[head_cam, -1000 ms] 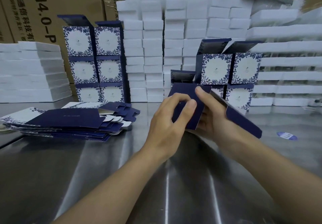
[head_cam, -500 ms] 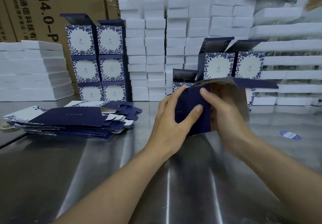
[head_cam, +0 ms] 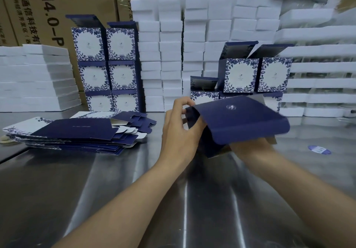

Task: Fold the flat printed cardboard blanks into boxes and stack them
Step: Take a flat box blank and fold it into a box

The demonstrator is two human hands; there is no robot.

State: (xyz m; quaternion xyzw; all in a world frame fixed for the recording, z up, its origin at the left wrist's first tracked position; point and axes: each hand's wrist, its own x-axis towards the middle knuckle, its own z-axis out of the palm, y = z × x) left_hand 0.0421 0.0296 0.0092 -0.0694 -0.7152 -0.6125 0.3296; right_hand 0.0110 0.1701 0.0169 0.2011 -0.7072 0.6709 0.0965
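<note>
A shiny steel worktop (head_cam: pixel 107 186) fills the near scene, streaked with reflections. At the far left, white foam slabs (head_cam: pixel 36 78) lie piled flat against brown shipping cartons (head_cam: pixel 57 6) printed with black lettering. Near them on the worktop, a loose pile of flat blanks (head_cam: pixel 77 132) lies fanned out, navy sides up with some white floral edges showing, its long axis running left to right. Behind that pile stands a stack of folded boxes (head_cam: pixel 107 64), two wide and three high, white floral fronts facing the viewer and the top lids standing open. To its right, white foam blocks (head_cam: pixel 192 45) rise in tall columns along the far side.

In the middle, above the worktop, the left hand (head_cam: pixel 179 130) grips the left end of a half-folded box (head_cam: pixel 240 120), fingers curled round a flap and thumb against the navy card. The box is blurred; its broad navy panel faces up and toward the viewer, long axis left to right, tilted slightly down to the right. The right hand (head_cam: pixel 250 147) holds it from below, mostly hidden under the panel, so its fingers cannot be made out. Behind the held box stands a second group of folded boxes (head_cam: pixel 256 74), lids raised. Farther right lie more white foam trays (head_cam: pixel 317 70), and a small blue oval sticker (head_cam: pixel 318 149) sits on the worktop.
</note>
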